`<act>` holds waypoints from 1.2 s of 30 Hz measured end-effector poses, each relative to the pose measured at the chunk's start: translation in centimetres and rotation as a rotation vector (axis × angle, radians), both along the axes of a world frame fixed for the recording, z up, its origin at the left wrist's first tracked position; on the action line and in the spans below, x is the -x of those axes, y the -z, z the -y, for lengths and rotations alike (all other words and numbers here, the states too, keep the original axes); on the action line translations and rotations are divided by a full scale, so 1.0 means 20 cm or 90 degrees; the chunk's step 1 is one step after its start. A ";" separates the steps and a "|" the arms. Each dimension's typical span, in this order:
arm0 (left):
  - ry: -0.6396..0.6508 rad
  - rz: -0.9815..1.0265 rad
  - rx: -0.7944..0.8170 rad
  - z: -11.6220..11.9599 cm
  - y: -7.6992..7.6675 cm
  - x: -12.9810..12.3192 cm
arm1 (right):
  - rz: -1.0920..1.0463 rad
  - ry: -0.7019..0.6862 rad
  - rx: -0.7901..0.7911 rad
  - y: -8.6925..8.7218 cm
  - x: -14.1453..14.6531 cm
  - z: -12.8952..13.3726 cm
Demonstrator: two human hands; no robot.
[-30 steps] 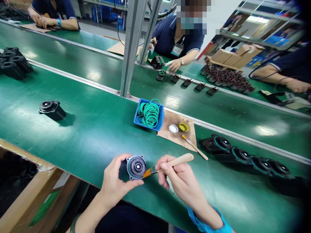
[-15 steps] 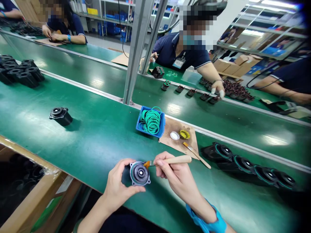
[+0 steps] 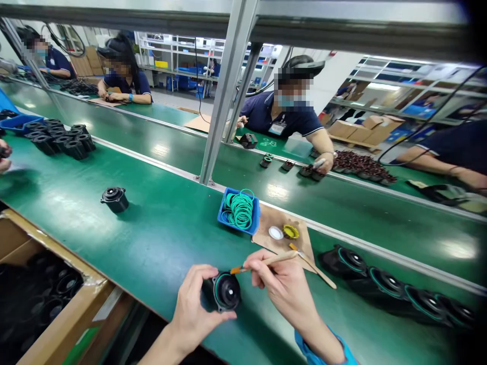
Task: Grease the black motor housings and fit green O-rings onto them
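Note:
My left hand (image 3: 196, 301) grips a black cylindrical housing (image 3: 229, 293) by its sides, thumb below and fingers above. A green ring sits around the housing's stepped top, which faces up toward me and tilts right. In my right hand (image 3: 279, 276) is a wooden-handled paintbrush (image 3: 274, 259), pinched near its ferrule. Its orange bristles are at the upper edge of the housing; whether they touch it I cannot tell. Beyond my hands stands a blue bin (image 3: 239, 230) of green rubber rings (image 3: 240, 209). Right of it, a second brush (image 3: 317, 269) lies partly on stained cardboard (image 3: 266, 242).
A white lid (image 3: 276, 232) and yellow cap (image 3: 290, 231) lie on the cardboard. Several ringed housings (image 3: 388, 284) line the right side. One housing (image 3: 115, 199) stands left; more (image 3: 63, 139) cluster beyond. A metal post (image 3: 224, 101) rises behind the bin. Co-workers sit across the bench.
The view has tilted up, so the bench appears lower. My left hand has tipped the housing more to the right. The brush has shifted slightly along its upper rim. A co-worker's hand opposite has moved left.

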State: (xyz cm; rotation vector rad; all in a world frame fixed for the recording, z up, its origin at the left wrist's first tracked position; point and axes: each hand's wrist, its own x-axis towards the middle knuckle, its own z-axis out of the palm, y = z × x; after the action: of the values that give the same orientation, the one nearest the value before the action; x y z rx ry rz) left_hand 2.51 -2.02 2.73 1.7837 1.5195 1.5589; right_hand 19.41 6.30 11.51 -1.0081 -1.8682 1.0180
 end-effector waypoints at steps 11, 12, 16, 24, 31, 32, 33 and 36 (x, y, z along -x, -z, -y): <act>0.004 -0.091 -0.058 0.01 0.00 -0.05 | 0.061 0.012 -0.128 -0.03 0.01 0.08; 0.003 -0.093 -0.060 0.01 0.00 -0.05 | 0.064 0.011 -0.131 -0.03 0.01 0.09; 0.004 -0.103 -0.060 0.01 0.01 -0.05 | 0.081 -0.006 -0.119 -0.01 0.03 0.11; 0.003 -0.091 -0.057 -0.01 0.00 -0.06 | 0.133 -0.110 -0.220 0.00 0.02 0.19; -0.019 -0.062 -0.041 -0.03 -0.02 -0.04 | 0.186 -0.205 -0.353 0.03 -0.04 0.25; -0.018 -0.055 -0.036 -0.03 -0.03 -0.03 | 0.206 -0.212 -0.363 0.03 -0.04 0.24; -0.018 -0.048 -0.031 -0.03 -0.03 -0.03 | 0.226 -0.216 -0.376 0.02 -0.05 0.24; -0.029 -0.023 0.004 -0.04 -0.04 -0.01 | 0.257 -0.193 -0.413 0.00 -0.08 0.21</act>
State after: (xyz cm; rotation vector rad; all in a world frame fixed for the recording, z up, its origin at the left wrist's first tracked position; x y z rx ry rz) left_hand 2.63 -1.18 3.58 1.7946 1.5901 1.5498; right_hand 20.94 2.07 11.43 -0.5700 -2.5050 0.3065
